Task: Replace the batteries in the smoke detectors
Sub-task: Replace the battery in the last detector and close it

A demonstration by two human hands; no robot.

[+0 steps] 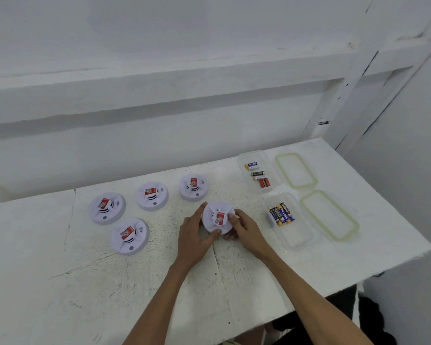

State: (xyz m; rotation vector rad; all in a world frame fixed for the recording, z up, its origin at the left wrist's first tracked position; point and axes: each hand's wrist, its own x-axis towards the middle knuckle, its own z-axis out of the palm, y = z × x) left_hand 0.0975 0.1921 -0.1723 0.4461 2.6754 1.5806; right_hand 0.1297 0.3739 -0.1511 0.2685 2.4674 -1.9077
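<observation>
A round white smoke detector (215, 215) with a red label is tilted up off the white table between both hands. My left hand (194, 235) grips its left and lower rim, thumb near the bottom edge. My right hand (244, 229) holds its right side, with a finger on the red label. Several more white detectors with red labels lie flat to the left and behind: one at the far left (106, 207), one in front (129, 235), one behind (152, 195), one nearest the held detector (193, 186).
Two clear plastic boxes stand to the right: the far box (271, 168) holds a few mixed batteries, the near box (300, 235) holds several black-and-blue batteries (281, 215). Their green-rimmed lids (296, 170) (330, 215) lie beside them. The table's right edge (408, 225) is close.
</observation>
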